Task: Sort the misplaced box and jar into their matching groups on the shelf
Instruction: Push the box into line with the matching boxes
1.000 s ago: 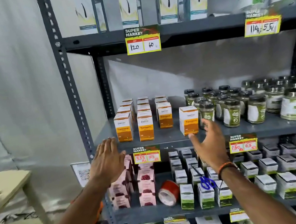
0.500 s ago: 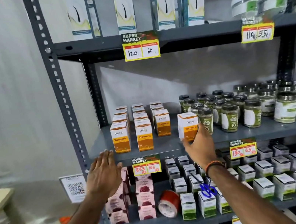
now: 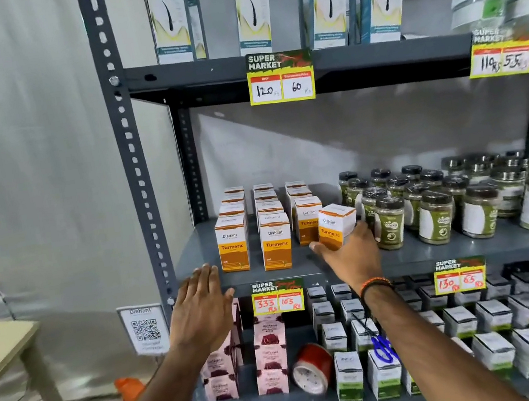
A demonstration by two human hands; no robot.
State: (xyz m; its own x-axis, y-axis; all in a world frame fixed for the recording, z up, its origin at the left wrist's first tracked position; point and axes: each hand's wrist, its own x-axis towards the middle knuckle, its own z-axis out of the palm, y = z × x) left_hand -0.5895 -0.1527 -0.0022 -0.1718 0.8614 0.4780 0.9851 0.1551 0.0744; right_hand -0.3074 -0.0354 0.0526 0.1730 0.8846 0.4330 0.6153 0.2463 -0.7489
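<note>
On the middle shelf (image 3: 437, 251), right hand (image 3: 351, 256) clamps a tilted turmeric box (image 3: 336, 223) beside the jars (image 3: 388, 225); left hand (image 3: 201, 311) hovers, fingers spread.

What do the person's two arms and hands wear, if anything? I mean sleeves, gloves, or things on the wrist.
Both forearms are bare: no sleeves and no gloves show. The right hand has a band at its wrist, orange with a dark strand beside it, like a braided or beaded bracelet. The left hand and its wrist wear nothing that shows. No rings or watch can be made out.
</note>
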